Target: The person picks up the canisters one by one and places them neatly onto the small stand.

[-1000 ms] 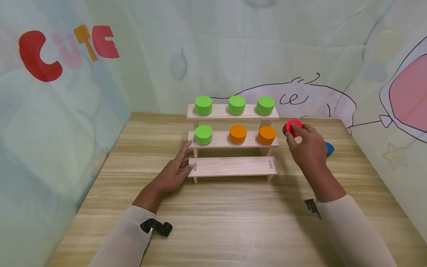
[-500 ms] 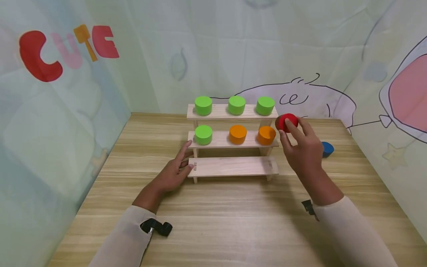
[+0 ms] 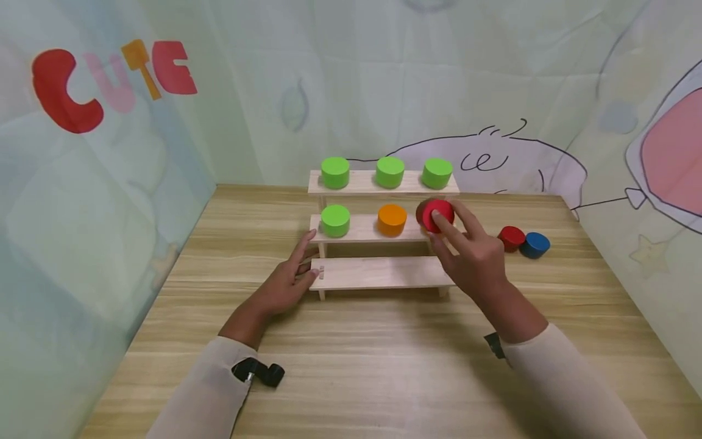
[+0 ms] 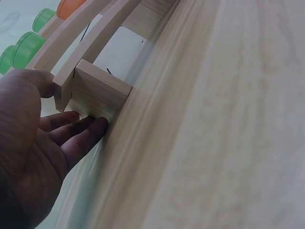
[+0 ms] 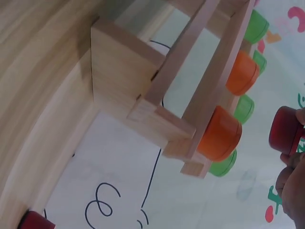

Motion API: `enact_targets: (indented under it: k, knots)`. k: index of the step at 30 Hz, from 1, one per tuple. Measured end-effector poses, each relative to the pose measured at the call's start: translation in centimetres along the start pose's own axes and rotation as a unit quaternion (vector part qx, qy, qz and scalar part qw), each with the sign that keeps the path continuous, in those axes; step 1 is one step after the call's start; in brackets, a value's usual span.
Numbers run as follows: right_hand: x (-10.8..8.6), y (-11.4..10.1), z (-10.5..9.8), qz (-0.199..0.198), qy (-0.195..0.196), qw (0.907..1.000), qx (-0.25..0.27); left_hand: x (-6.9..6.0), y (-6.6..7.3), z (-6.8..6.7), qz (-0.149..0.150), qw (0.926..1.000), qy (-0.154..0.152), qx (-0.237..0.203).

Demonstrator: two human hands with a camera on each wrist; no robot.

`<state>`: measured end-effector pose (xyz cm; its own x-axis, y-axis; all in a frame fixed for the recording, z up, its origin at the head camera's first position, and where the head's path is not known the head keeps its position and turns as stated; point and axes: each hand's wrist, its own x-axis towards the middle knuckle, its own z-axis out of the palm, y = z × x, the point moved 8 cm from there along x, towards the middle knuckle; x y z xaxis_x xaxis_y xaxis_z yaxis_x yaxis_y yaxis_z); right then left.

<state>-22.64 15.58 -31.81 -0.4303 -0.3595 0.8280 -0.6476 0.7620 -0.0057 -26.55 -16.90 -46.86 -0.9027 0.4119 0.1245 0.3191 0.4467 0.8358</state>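
My right hand (image 3: 474,256) pinches a red round block (image 3: 440,216) between thumb and fingers. In the right wrist view, that red block (image 5: 284,130) hangs above the right-hand orange block (image 5: 220,134), apart from it. In the head view it covers that orange block. My left hand (image 3: 282,286) rests against the left end of the three-step wooden stand (image 3: 384,272), its fingers fairly straight. The thumb (image 4: 43,82) touches the lowest step's end. Along the top step sit three green blocks (image 3: 390,172). A green block (image 3: 335,221) and an orange block (image 3: 392,220) share the middle step.
On the table (image 3: 373,366), right of the stand, another red block (image 3: 511,239) stands beside a blue block (image 3: 534,245). A printed cloth backdrop (image 3: 351,91) rises behind and at both sides of the table.
My right hand has carried the red block leftward from the stand's right side to over the middle step's right end. The other red block has come into sight. My left hand stays put.
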Motion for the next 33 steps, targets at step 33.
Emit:
enact_targets:
  k: [33]
  knots:
    - [1.2,-9.7,10.6,-0.009,-0.302,0.9497,0.081,0.0,0.4,-0.1,-0.002,1.0,0.002,-0.003]
